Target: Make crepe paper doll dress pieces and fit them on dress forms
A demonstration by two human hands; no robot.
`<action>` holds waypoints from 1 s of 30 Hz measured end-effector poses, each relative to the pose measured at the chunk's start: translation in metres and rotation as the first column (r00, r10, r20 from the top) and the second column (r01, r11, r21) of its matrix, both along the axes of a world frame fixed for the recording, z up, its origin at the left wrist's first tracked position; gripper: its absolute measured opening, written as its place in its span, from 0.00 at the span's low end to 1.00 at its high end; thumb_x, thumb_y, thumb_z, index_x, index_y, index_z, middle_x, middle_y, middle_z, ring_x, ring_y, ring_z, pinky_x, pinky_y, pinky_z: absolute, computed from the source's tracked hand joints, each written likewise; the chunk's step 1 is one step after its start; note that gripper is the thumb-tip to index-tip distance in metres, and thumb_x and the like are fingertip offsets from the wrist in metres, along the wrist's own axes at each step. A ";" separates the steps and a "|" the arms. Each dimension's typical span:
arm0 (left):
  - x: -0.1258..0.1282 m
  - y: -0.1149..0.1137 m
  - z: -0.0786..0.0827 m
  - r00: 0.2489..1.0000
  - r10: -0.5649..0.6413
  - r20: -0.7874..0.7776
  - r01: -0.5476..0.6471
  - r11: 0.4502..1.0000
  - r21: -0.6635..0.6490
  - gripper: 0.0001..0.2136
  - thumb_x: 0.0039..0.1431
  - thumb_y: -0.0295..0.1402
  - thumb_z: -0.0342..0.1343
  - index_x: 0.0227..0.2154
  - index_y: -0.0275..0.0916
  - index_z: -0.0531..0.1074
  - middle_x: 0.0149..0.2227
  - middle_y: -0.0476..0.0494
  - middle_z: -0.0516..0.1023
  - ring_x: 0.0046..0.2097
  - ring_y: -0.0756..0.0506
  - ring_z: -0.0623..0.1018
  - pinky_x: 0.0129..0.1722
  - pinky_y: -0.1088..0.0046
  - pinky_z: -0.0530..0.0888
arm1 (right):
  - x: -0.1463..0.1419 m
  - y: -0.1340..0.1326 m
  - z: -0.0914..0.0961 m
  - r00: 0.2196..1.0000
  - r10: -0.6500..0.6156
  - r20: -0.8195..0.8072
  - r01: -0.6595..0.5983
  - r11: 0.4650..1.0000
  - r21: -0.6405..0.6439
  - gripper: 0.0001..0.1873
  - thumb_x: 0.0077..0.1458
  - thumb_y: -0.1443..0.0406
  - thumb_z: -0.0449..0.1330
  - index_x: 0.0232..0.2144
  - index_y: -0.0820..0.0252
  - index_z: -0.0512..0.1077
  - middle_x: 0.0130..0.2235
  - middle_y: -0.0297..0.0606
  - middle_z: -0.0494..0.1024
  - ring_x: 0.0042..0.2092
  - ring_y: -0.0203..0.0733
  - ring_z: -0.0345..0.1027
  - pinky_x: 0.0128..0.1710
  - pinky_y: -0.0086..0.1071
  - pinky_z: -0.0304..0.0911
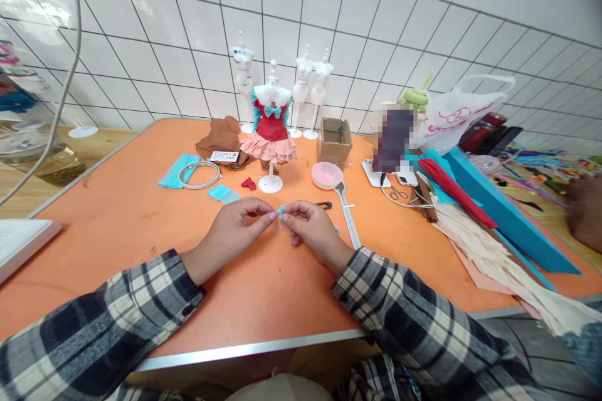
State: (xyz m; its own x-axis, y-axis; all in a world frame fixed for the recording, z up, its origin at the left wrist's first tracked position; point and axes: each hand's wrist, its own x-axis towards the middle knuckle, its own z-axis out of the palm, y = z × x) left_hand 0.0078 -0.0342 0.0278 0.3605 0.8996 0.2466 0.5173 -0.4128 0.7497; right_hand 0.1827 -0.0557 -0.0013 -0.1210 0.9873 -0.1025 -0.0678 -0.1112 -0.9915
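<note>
Over the middle of the orange table, my left hand (235,229) and my right hand (316,230) meet fingertip to fingertip. Both pinch a small light-blue crepe paper piece (281,209), with a pale strip hanging just below it. Most of the piece is hidden by my fingers. Just beyond stands a white mini mannequin (271,93) in a red top with blue bow and a pink ruffled skirt (269,148). Near my left hand lie flat blue crepe paper pieces (224,194) and a small red scrap (248,184). Close to my right hand is a black-handled tool (324,205).
Behind are more white mannequins (243,69), brown crepe paper (219,138) and a cardboard box (334,143). A pink bowl (327,175) and a grey strap-like strip (348,219) lie right of centre. Further right are scissors (399,193), crepe paper rolls (456,191) and a plastic bag (463,109).
</note>
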 end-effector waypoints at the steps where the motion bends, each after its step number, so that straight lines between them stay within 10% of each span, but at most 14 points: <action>1: 0.000 0.000 0.000 1.000 -0.010 0.001 0.010 1.000 -0.013 0.12 0.55 0.41 0.55 0.27 0.39 0.76 0.31 0.45 0.81 0.34 0.44 0.78 0.38 0.69 0.72 | 0.000 0.000 0.000 1.000 0.002 0.002 -0.002 1.000 -0.001 0.13 0.46 0.59 0.65 0.32 0.60 0.71 0.24 0.28 0.69 0.21 0.29 0.61 0.17 0.23 0.63; 10: -0.002 0.000 -0.002 0.998 0.007 -0.055 -0.003 0.997 0.074 0.11 0.55 0.40 0.55 0.28 0.40 0.77 0.32 0.45 0.81 0.35 0.43 0.78 0.40 0.67 0.72 | 0.001 -0.002 0.009 0.998 0.029 -0.050 -0.034 0.995 -0.097 0.11 0.47 0.60 0.60 0.32 0.60 0.72 0.32 0.33 0.72 0.25 0.30 0.62 0.18 0.23 0.63; 30: 0.000 0.004 -0.003 0.998 -0.042 0.051 0.051 0.981 -0.185 0.14 0.51 0.45 0.57 0.29 0.38 0.77 0.33 0.43 0.81 0.37 0.41 0.78 0.40 0.66 0.72 | 0.000 -0.001 0.000 0.994 0.059 0.097 -0.061 0.998 0.027 0.11 0.48 0.58 0.63 0.28 0.60 0.70 0.22 0.27 0.64 0.21 0.29 0.58 0.19 0.24 0.61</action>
State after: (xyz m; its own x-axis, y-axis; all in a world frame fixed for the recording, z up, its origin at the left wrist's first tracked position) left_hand 0.0074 -0.0303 0.0247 0.3949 0.9139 0.0944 0.4634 -0.2868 0.8385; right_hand 0.1831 -0.0562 -0.0010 -0.1712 0.9814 -0.0870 0.0337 -0.0825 -0.9960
